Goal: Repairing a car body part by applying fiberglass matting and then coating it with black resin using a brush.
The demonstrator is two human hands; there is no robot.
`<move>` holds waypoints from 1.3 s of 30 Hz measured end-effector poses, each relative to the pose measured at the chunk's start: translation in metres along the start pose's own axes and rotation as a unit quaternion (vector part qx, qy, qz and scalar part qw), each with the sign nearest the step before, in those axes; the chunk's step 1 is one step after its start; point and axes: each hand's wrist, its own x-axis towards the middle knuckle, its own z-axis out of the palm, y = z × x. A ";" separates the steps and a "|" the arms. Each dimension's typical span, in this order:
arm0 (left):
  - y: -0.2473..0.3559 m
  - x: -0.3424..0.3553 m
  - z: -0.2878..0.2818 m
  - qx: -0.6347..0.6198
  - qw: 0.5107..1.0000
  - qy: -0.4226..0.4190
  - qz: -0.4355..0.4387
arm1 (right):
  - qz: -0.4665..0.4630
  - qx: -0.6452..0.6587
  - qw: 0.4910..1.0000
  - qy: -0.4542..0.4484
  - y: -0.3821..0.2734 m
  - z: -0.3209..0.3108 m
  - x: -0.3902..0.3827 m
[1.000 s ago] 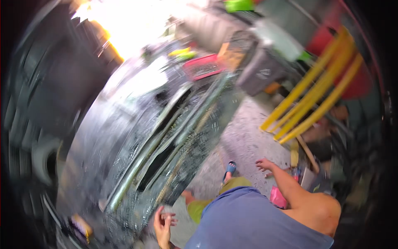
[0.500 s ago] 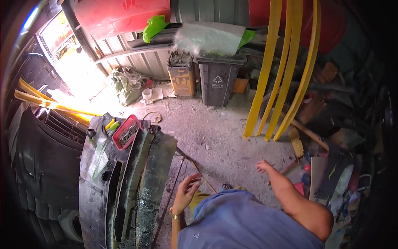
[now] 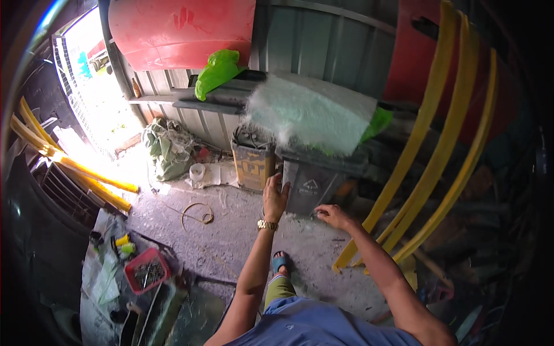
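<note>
White fibrous sheet (image 3: 314, 112) sits just beyond both hands, lying across the top of the dark bin (image 3: 306, 196), probably because that makes a handy shelf. Left hand (image 3: 275, 199) has its fingers loosely apart, nothing in it that I can see, with the brown box (image 3: 254, 172) just left of it. Right hand (image 3: 333, 216) is half curled, can't tell if it's pinching anything. Yellow strips (image 3: 426, 115) stand to its right, likely propped up to save room.
</note>
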 end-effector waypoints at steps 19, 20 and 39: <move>-0.111 0.261 0.110 0.243 0.946 -0.215 0.032 | -0.321 -0.338 0.874 0.139 0.008 -0.140 0.368; -0.111 0.263 0.106 0.247 0.945 -0.214 0.025 | -0.353 -0.319 0.869 0.138 0.018 -0.140 0.375; -0.057 0.246 0.098 0.279 0.953 -0.104 -0.059 | -0.313 -0.152 0.933 0.088 0.032 -0.147 0.391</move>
